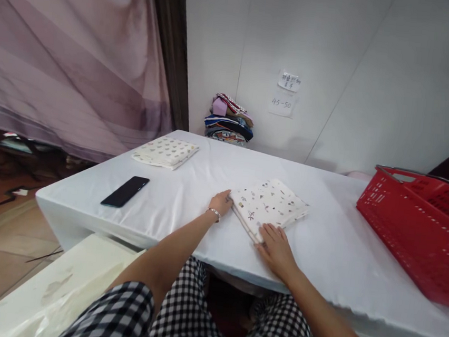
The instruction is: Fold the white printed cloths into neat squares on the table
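Observation:
A folded white cloth (268, 204) with a small print of leaves and dots lies on the white-covered table in front of me. My left hand (221, 202) is at its left corner, fingers closed on the edge; the fingertips are partly hidden. On the near corner, my right hand (278, 250) rests with its fingers stretched flat over the top layer and the thumb by the edge. Another folded cloth (166, 152), white with a repeated leaf-like print, sits at the table's far left, apart from both hands.
A black phone (125, 191) lies on the left of the table (189, 202). To the right stands a red plastic basket (413, 229). Behind the table, a pile of folded fabrics (229, 121) rests against the wall. A pale bench-like surface (74, 281) is at lower left.

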The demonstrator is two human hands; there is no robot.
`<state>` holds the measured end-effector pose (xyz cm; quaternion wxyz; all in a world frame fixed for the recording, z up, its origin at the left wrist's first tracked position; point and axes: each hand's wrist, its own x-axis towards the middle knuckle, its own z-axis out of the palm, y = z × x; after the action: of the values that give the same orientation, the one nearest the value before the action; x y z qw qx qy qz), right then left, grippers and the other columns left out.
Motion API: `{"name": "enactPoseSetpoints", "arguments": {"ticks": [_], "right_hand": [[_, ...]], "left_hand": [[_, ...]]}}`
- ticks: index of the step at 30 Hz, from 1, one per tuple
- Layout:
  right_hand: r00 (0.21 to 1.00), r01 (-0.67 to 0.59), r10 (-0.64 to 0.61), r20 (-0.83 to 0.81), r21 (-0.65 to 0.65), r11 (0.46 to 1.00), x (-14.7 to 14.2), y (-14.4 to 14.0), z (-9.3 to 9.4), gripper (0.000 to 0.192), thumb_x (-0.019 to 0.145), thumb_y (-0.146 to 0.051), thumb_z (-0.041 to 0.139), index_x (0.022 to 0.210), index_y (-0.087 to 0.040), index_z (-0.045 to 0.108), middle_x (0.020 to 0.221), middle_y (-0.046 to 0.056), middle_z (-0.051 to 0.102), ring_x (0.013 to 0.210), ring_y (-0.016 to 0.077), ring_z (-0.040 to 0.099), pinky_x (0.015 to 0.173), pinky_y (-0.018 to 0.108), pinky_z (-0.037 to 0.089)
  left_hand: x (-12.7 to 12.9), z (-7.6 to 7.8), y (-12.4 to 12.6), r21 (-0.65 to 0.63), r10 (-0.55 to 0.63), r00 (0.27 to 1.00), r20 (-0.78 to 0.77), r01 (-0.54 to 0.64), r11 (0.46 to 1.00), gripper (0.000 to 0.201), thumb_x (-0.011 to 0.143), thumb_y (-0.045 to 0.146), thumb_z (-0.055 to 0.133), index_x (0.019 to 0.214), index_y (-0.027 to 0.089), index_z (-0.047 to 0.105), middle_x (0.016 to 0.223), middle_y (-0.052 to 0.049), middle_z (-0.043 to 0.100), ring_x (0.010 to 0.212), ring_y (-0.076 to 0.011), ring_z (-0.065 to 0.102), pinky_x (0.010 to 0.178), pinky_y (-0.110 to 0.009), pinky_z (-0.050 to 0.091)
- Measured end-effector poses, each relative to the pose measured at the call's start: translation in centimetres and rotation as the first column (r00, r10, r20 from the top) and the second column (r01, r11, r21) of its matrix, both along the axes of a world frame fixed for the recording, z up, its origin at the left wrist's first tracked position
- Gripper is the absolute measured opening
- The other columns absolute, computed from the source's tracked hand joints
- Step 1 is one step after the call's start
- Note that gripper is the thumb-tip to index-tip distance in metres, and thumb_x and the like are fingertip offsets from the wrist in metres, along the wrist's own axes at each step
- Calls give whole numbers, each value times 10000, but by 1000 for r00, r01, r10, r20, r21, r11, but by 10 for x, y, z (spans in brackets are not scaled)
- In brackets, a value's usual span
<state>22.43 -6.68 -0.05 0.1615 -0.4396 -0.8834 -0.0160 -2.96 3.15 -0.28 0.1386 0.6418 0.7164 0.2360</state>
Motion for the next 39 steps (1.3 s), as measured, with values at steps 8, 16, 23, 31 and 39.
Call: {"name": "enactPoseSetpoints", "arguments": {"ticks": [8, 16, 23, 31, 39], "right_hand": [[998, 55, -60, 30, 163, 985, -21, 4, -4, 370, 847, -262, 487, 1194, -141, 532, 1181, 155, 570, 1126, 286, 476, 1031, 493, 276], [999, -33, 37, -23, 170, 985, 9, -12, 1, 296, 868, -148, 418, 1112, -200, 579, 1129, 80, 622, 1070, 205, 538, 1055, 454, 260], [998, -4, 15, -62, 184, 983, 1, -23, -6, 265, 850, -154, 469, 1087, -193, 582, 1134, 92, 616, 1114, 209, 512, 1049, 450, 280], [992, 11, -7, -126, 26, 1000, 6, -30, -3, 361, 823, -185, 499, 1181, -189, 545, 1263, 92, 549, 1221, 216, 437, 1054, 454, 263], [936, 111, -106, -336, -4, 994, 7, 7, 31, 319, 889, -260, 411, 1153, -192, 576, 1269, 82, 547, 1253, 182, 410, 1047, 391, 280]], "left_hand": [[5, 9, 16, 5, 3, 998, -62, -2, 1000, 407, 786, 184, 436, 1156, 257, 590, 1126, -6, 637, 1085, -188, 527, 925, -285, 415], [-16, 16, -29, 123, -93, 960, -264, 129, 984, 283, 792, 210, 433, 981, 242, 642, 990, -39, 665, 995, -222, 552, 887, -340, 408], [-23, 17, -43, 4, -85, 957, -277, 90, 996, 317, 769, 197, 443, 1037, 223, 611, 1039, -54, 653, 992, -230, 569, 846, -344, 446], [45, 17, -64, 180, -547, 753, -364, 634, 752, 433, 861, 329, 403, 1276, 228, 481, 1392, -41, 430, 1322, -207, 304, 1116, -408, 169], [58, -1, -63, 100, -555, 743, -373, 627, 772, 476, 908, 446, 313, 1320, 245, 440, 1417, -29, 395, 1332, -204, 287, 1113, -412, 160]]}}
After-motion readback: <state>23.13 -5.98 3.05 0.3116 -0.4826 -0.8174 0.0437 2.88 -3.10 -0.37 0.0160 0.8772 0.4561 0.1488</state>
